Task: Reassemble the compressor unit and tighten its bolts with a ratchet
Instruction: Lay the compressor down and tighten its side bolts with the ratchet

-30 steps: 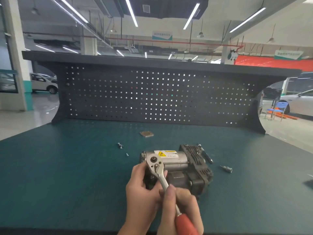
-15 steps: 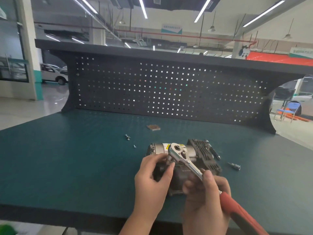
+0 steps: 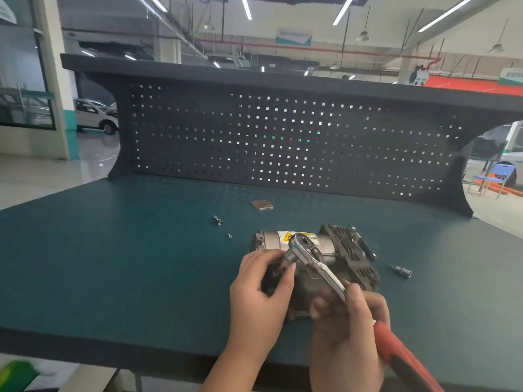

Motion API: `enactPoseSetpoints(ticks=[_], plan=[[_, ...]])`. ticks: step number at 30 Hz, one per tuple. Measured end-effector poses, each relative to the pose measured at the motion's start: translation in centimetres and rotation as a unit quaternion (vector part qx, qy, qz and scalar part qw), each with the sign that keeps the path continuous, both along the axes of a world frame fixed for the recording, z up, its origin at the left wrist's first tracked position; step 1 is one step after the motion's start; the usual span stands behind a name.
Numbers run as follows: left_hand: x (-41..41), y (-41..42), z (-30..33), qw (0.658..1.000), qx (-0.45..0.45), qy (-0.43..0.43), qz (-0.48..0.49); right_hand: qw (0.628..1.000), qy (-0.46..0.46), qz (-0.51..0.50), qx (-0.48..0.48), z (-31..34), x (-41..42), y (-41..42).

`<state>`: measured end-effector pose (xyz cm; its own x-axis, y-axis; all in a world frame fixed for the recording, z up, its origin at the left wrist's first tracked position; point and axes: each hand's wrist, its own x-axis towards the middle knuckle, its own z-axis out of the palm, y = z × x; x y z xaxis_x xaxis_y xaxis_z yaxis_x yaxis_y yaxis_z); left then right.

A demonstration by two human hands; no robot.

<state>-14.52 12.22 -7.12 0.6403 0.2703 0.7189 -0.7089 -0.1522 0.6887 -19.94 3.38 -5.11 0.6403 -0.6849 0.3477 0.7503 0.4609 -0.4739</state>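
Observation:
The compressor unit (image 3: 343,254), a silver cylinder with a yellow warning label and black finned housings, lies on the green bench. A chrome ratchet (image 3: 307,251) with a red handle slants over it, head up at the cylinder. My right hand (image 3: 349,332) grips the shaft just above the red handle. My left hand (image 3: 261,290) pinches the socket under the ratchet head against the unit's near-left end. The bolt beneath is hidden.
Loose bolts (image 3: 218,220) and a small screw (image 3: 229,236) lie left of the unit. A flat brown plate (image 3: 261,205) sits behind it. A socket bit (image 3: 401,271) and a dark extension bar (image 3: 365,246) lie at the right. The pegboard (image 3: 283,142) backs the bench.
The ratchet handle has swung from pointing toward me to pointing down-right, and the head moved right over the cylinder. My right hand followed it; the camera view tilted lower.

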Motion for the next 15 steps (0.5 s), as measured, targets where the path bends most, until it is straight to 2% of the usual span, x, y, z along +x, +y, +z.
enactPoseSetpoints(ticks=[1,2,6,11,13,15], plan=[[0.0,0.0,-0.1,1.000,0.001,0.000,0.000,0.999,-0.018,0.024,-0.025,-1.4,-0.1,-0.2],[0.1,0.0,-0.1,1.000,0.001,0.002,-0.001,0.997,0.003,0.032,-0.076,-1.0,-0.3,0.5],[-0.1,0.0,0.0,1.000,-0.006,0.004,-0.012,0.987,0.010,-0.012,-0.163,-1.3,-0.4,0.6],[-0.1,-0.3,0.2,0.998,-0.054,-0.011,-0.010,0.981,0.008,-0.039,-0.191,-0.8,-0.2,0.6],[-0.1,-0.6,0.4,0.998,-0.053,-0.012,0.007,0.972,-0.001,-0.098,-0.212,-0.6,-0.5,1.1],[-0.1,-0.7,0.4,0.997,-0.074,-0.003,0.003,0.947,-0.031,-0.188,-0.257,-0.4,-0.9,2.6]])
